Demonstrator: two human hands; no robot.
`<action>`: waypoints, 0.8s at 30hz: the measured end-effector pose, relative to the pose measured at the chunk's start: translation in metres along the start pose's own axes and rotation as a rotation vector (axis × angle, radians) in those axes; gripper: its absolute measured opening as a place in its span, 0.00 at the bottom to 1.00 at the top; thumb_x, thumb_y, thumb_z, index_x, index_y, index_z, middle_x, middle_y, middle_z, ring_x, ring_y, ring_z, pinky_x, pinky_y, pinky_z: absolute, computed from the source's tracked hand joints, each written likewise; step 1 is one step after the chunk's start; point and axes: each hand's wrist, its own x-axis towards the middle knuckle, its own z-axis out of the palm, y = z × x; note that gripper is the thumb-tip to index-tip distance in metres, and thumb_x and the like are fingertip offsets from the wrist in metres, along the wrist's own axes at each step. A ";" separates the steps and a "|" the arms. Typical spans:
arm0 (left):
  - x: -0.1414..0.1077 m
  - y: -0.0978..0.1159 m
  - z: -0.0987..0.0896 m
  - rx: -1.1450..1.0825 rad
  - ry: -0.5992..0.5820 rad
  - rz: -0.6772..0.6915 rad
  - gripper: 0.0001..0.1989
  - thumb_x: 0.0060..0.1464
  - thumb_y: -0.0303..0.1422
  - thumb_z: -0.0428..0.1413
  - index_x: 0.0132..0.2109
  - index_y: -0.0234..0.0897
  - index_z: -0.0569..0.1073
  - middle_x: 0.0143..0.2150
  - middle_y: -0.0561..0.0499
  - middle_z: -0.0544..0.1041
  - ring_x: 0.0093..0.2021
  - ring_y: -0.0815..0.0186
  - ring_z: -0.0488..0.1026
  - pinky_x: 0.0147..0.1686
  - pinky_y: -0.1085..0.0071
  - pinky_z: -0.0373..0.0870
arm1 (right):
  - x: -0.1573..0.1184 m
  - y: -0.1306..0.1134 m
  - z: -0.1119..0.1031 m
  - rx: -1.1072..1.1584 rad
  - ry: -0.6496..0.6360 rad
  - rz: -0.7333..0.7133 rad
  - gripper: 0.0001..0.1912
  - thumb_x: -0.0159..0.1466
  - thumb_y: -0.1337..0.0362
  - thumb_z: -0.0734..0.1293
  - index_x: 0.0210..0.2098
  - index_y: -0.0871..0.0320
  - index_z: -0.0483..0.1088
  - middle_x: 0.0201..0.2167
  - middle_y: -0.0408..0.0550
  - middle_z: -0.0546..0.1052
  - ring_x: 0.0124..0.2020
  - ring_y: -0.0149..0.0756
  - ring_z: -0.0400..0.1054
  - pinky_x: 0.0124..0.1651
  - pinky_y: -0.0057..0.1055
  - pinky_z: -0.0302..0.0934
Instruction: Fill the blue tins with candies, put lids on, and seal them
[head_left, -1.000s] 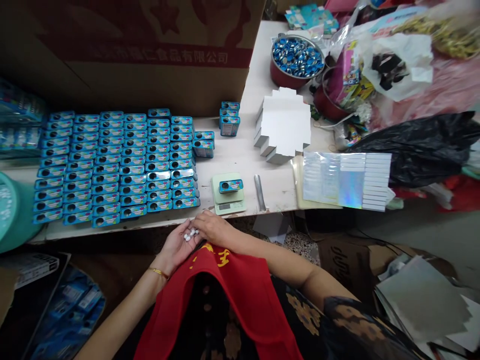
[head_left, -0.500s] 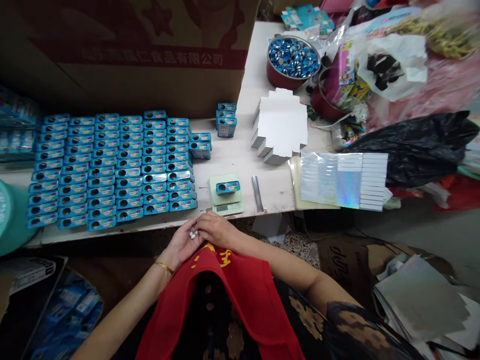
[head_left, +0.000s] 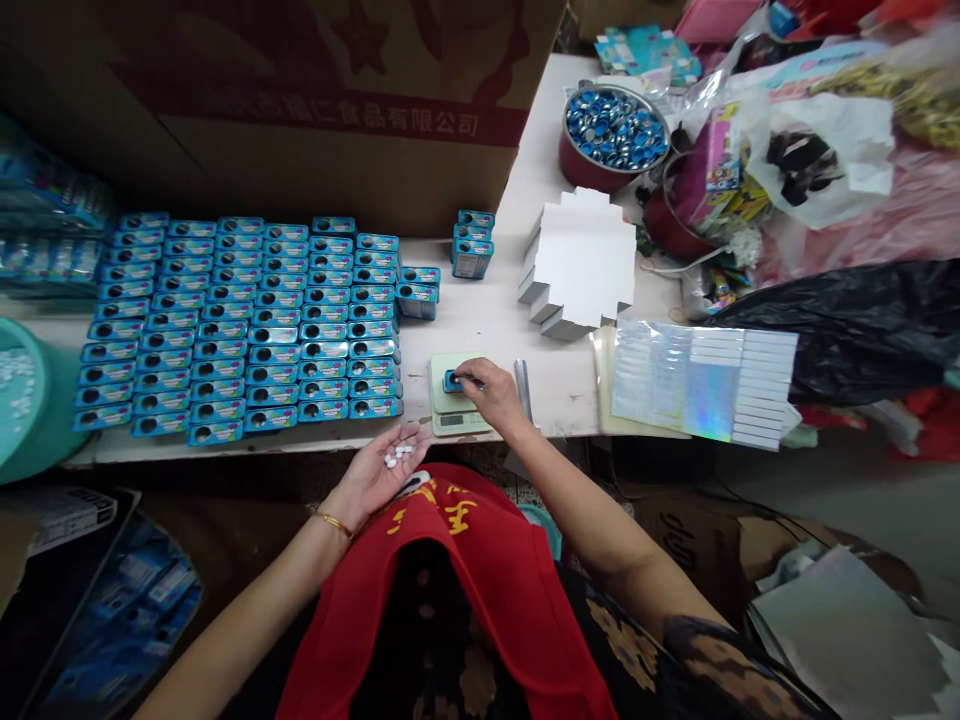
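White table [head_left: 480, 315]; large cardboard box [head_left: 300, 165] standing on its far left part. Nearer, also left: packed rows of blue tins [head_left: 274, 337]. Right of centre, stack of white card [head_left: 589, 265]; beyond it, red pot [head_left: 600, 178] full of small blue caps. Left hand [head_left: 379, 470] near the table's near edge, palm up, fingers apart. Right hand [head_left: 498, 396] reaches in over a pale green scale [head_left: 438, 415], thumb and fingertips drawn close — cannot tell whether anything is pinched. Metal strip [head_left: 523, 388] just right of scale. Single tin [head_left: 453, 388] on the scale, right fingertips at its top. White pieces [head_left: 399, 452] — several, loose in left palm.
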 end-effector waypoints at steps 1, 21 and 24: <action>-0.001 0.000 -0.001 -0.002 0.004 0.001 0.10 0.56 0.26 0.48 0.36 0.24 0.72 0.33 0.39 0.77 0.37 0.61 0.75 0.38 0.69 0.74 | 0.000 0.000 -0.002 0.024 0.021 0.012 0.09 0.56 0.72 0.60 0.32 0.59 0.71 0.33 0.47 0.74 0.36 0.31 0.67 0.39 0.28 0.61; -0.007 0.014 0.001 0.097 -0.055 0.034 0.09 0.52 0.22 0.49 0.40 0.26 0.72 0.31 0.43 0.74 0.28 0.69 0.72 0.21 0.79 0.67 | -0.006 -0.007 -0.038 0.021 0.010 0.026 0.11 0.59 0.62 0.64 0.40 0.58 0.70 0.39 0.48 0.72 0.41 0.34 0.66 0.44 0.33 0.61; -0.008 0.013 -0.009 0.109 -0.037 0.085 0.11 0.50 0.18 0.50 0.41 0.27 0.71 0.31 0.44 0.73 0.27 0.72 0.70 0.19 0.82 0.64 | -0.012 0.013 -0.033 -0.211 -0.062 -0.007 0.19 0.56 0.63 0.66 0.47 0.58 0.67 0.46 0.52 0.69 0.48 0.40 0.61 0.51 0.38 0.56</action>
